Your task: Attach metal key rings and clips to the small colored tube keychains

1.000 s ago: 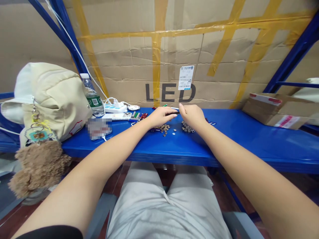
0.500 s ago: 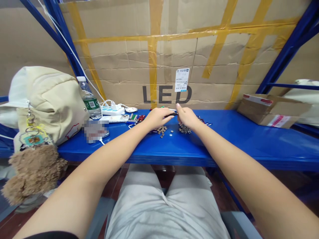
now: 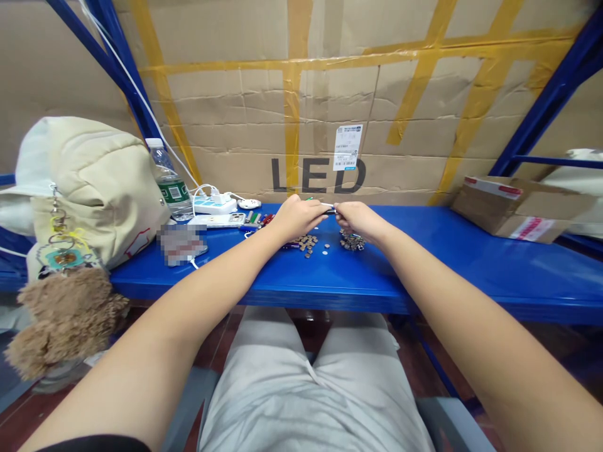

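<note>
Over the blue table (image 3: pixel 325 276), my left hand (image 3: pixel 301 218) is closed around a slim black tube (image 3: pixel 330 212) with a shiny end, its kind too small to tell. Against the other end of it press the bent fingers of my right hand (image 3: pixel 355 218). A heap of small round button cells (image 3: pixel 307 243) lies below the hands, with a few loose ones off to the side. Under my right hand sits a pile of small silvery metal parts (image 3: pixel 351 240). Several coloured tubes (image 3: pixel 257 220), green, red and blue, lie beyond my left forearm.
At the left are a cream bag (image 3: pixel 89 182) with a brown plush charm (image 3: pixel 66 314), a water bottle (image 3: pixel 169 185), a power strip (image 3: pixel 214 204) and a white phone (image 3: pixel 219 220). A cardboard box (image 3: pixel 509 207) stands at the right; a large carton (image 3: pixel 235 125) walls the back.
My right hand's raised thumb has come down, and its fingers now close at the tube's end. The left hand keeps its hold. The whole view has shifted slightly.
</note>
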The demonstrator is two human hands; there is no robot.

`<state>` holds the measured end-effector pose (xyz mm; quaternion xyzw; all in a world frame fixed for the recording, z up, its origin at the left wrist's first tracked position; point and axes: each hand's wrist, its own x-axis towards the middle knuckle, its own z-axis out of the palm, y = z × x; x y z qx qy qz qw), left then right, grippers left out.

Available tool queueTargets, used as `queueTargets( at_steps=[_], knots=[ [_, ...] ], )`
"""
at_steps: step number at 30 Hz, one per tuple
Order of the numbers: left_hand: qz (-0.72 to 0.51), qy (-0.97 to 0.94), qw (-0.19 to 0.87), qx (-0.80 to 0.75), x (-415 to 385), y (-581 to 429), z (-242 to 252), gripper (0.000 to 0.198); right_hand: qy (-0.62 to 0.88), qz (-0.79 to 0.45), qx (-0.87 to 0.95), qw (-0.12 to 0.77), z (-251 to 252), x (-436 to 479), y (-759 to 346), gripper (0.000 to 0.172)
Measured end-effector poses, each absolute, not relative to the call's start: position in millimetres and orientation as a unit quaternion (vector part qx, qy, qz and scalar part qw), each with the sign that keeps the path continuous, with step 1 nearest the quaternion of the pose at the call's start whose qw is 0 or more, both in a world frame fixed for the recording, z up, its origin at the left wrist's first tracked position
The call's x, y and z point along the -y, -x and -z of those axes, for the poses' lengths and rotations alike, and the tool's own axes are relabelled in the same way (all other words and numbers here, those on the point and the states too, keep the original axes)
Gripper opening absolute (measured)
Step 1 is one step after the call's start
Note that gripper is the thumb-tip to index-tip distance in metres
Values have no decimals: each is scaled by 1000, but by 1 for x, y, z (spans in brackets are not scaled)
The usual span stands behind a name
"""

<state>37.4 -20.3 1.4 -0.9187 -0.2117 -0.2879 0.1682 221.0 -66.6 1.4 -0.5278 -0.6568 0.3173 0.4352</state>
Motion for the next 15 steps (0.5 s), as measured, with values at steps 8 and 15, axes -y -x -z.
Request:
queueTargets(
  at_steps=[8, 15],
  knots=[
    [331, 908, 59, 250, 7, -31, -2, 33, 674, 13, 632, 383, -18, 65, -280, 33],
    [316, 903, 10, 290, 7, -27, -4, 29, 778, 35, 610, 145, 1, 42, -329, 28]
  ],
)
